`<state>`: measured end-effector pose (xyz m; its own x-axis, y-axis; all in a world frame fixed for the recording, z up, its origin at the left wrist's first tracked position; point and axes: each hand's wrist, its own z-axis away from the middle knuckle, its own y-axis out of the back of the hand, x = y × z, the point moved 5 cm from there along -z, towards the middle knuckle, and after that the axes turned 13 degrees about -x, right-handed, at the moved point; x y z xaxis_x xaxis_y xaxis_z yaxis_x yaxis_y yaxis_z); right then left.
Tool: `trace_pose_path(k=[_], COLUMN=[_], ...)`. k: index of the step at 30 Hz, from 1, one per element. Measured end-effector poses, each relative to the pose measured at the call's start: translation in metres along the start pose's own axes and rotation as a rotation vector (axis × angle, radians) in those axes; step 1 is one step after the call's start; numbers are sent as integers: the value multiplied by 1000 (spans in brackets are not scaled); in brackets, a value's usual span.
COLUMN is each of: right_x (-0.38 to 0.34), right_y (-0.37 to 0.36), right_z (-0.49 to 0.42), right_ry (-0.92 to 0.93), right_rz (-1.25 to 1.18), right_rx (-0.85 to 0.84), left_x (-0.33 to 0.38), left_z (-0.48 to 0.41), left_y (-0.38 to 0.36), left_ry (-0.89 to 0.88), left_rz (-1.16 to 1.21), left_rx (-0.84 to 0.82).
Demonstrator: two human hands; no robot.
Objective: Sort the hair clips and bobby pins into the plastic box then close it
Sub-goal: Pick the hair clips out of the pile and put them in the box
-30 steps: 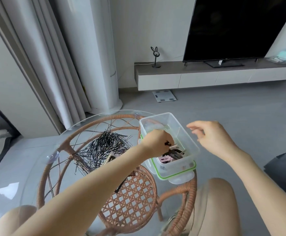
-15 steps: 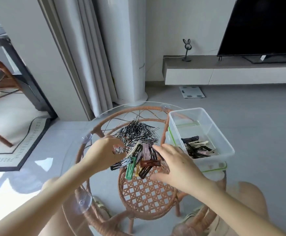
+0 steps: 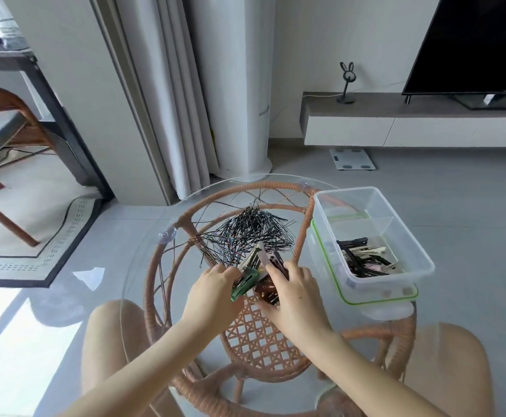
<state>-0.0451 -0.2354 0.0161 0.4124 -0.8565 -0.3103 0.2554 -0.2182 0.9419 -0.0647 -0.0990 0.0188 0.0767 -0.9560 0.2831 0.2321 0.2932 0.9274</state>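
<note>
A clear plastic box [image 3: 414, 236] stands at the right of the round glass table [image 3: 137, 266], on top of its green-rimmed lid [image 3: 378, 300]. Black and cream hair clips [image 3: 366, 257] lie in the box's near end. A heap of black bobby pins [image 3: 245, 233] covers the table's middle. Just in front of it, my left hand [image 3: 215, 293] and my right hand [image 3: 296, 293] close from both sides on a bunch of hair clips [image 3: 257, 275], green, cream, pink and dark brown. Fingers hide the lower clips.
The glass top rests on a rattan frame [image 3: 302, 233] with a woven shelf below. My knees flank the table. Behind are curtains [image 3: 167, 94], a white column unit, a low TV bench [image 3: 396, 121] with a television, a floor scale [image 3: 352, 159], and a chair [image 3: 2, 145] at left.
My left hand left the box and came back to the clip pile. My right hand came down from above the box onto the same pile, and both have gathered the clips tighter. The view turned left.
</note>
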Motion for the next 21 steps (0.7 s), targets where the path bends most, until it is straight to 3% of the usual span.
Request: trace_pose_path(k=[12, 16, 21], right_x=[9, 12, 23], right_y=[6, 28, 87], right_z=[4, 8, 31], right_ry=[81, 83, 89], right_rz=[73, 29, -144], right_rx=[234, 293, 497], left_x=[-6, -10, -1], left_z=[-11, -5, 4], left_y=[10, 28, 63], left_ry=[14, 47, -37], left_rz=[-11, 9, 130], left_rx=[-58, -19, 105])
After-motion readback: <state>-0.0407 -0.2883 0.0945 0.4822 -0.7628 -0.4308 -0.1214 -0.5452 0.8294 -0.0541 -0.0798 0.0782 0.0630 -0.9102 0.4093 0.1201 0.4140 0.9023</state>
